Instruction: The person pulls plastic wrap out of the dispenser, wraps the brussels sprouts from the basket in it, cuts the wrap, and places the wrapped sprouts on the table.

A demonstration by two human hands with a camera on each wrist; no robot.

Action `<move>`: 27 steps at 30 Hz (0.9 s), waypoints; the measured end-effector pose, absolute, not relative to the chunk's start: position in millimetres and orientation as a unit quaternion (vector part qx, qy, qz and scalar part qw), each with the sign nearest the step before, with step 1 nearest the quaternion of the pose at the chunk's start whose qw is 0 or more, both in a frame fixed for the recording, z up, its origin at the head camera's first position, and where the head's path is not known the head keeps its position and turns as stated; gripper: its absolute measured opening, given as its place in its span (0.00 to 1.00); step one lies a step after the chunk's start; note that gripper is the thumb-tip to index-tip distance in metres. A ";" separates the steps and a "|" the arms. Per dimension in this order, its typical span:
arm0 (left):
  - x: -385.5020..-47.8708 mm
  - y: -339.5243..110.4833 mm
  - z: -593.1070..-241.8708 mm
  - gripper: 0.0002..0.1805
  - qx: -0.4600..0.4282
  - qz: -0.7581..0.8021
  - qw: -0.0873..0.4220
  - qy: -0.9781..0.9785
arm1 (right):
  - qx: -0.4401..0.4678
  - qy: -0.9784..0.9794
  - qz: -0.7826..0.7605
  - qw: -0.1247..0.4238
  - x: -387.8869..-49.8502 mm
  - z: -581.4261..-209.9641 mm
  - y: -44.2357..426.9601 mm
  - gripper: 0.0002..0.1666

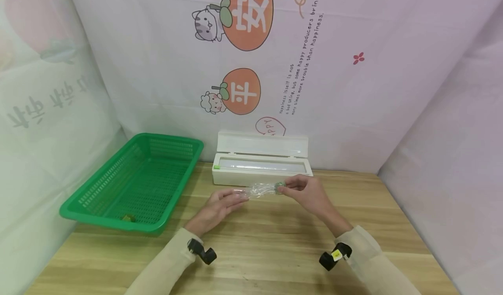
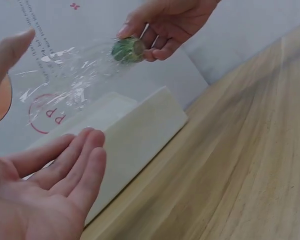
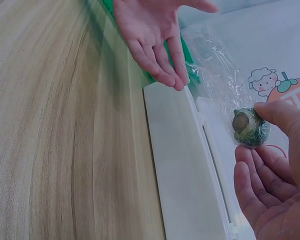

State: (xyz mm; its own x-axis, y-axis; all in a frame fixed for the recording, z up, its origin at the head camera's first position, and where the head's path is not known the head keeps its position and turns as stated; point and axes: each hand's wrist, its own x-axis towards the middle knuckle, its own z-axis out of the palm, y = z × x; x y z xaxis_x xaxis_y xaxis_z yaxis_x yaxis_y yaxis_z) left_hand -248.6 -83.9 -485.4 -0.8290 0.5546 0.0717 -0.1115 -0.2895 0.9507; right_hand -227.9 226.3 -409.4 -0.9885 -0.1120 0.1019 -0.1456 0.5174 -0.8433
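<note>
A small green leafy vegetable [image 3: 251,127], round with a brownish cut stem end, is pinched between the thumb and fingers of my right hand [image 1: 308,193]. Clear plastic film [image 1: 261,190] covers it and trails loosely leftward. My left hand [image 1: 216,208] is at the film's far end, palm up, with its fingers extended and its thumb spread apart in the left wrist view. Whether the film touches that hand is hard to tell. Just behind both hands stands a long white cling film box [image 1: 235,179], its lid [image 1: 262,144] raised against the wall.
A green plastic basket [image 1: 181,179] is at the left, with a small yellowish-green piece [image 1: 128,218] inside near its front end. The wooden table [image 1: 267,251] is bordered by printed white cloth [image 1: 334,111] at the back and both sides.
</note>
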 end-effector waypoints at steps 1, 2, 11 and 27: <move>-248.6 -82.2 -485.8 0.20 0.193 0.782 0.210 0.554 | 0.074 -0.871 0.485 0.018 -228.1 -409.7 226.5 0.26; -248.8 -80.3 -486.1 0.22 0.185 0.788 0.203 0.551 | 0.073 -0.871 0.485 0.018 -228.4 -410.0 226.4 0.26; -244.6 -73.8 -480.1 0.16 0.124 0.817 0.165 0.539 | 0.069 -0.873 0.484 0.011 -228.9 -411.6 225.7 0.25; -254.0 -69.2 -489.5 0.09 0.097 0.834 0.155 0.521 | 0.087 -0.852 0.516 -0.010 -225.1 -403.6 219.5 0.22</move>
State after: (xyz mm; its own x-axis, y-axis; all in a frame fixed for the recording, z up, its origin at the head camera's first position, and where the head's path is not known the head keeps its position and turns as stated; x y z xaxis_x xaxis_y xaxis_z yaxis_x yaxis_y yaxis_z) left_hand -254.0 -69.2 -489.5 -0.9332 0.3593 0.0004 -0.1575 -0.4100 0.8984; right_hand -225.1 219.5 -403.6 -0.9845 -0.1588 0.0741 -0.1392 0.4518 -0.8812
